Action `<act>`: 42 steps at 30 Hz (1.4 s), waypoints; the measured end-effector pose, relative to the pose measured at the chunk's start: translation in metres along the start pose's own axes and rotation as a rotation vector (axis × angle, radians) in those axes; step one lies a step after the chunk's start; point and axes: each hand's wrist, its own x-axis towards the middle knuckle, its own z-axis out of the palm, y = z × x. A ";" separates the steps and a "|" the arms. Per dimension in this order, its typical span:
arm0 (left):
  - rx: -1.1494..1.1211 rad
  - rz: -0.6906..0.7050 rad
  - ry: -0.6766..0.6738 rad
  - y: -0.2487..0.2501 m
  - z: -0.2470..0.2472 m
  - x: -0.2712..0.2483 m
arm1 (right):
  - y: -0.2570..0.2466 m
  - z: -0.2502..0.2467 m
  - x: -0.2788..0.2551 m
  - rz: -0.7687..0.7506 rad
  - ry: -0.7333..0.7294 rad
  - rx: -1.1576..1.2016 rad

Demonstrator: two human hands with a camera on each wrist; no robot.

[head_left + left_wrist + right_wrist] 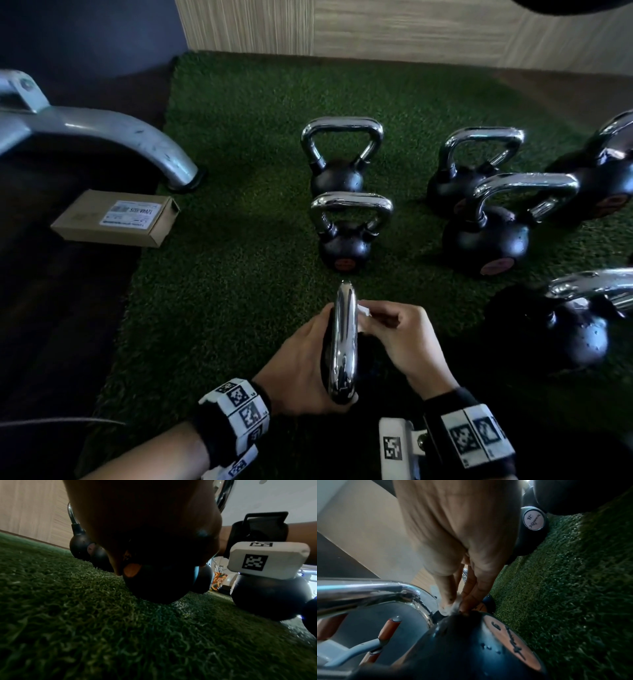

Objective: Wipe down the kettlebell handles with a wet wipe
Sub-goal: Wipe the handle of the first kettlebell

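A black kettlebell with a chrome handle (343, 342) stands on the green turf right in front of me. My left hand (301, 363) wraps around its body (154, 585) from the left, the thumb by the handle's near end. My right hand (394, 334) pinches a small white wet wipe (363, 310) against the far right side of the handle. In the right wrist view the wipe (450, 607) sits where the handle's far leg (421, 601) meets the black body (471, 649).
Several more chrome-handled kettlebells stand on the turf: two in a line ahead (344, 240) (337, 161), others to the right (493, 229) (568, 322). A cardboard box (114, 217) lies at the turf's left edge beside a grey machine leg (120, 128). A wood-panelled wall (411, 27) closes the back.
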 end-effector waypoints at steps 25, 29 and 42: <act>-0.016 -0.118 -0.137 -0.006 -0.013 0.009 | -0.016 0.012 0.004 -0.113 0.063 0.273; -0.012 -0.167 -0.165 -0.013 -0.015 0.009 | -0.030 0.002 -0.006 -0.305 -0.045 0.084; -0.048 -0.160 -0.214 -0.021 -0.026 0.016 | -0.041 0.012 -0.028 -0.208 -0.264 0.188</act>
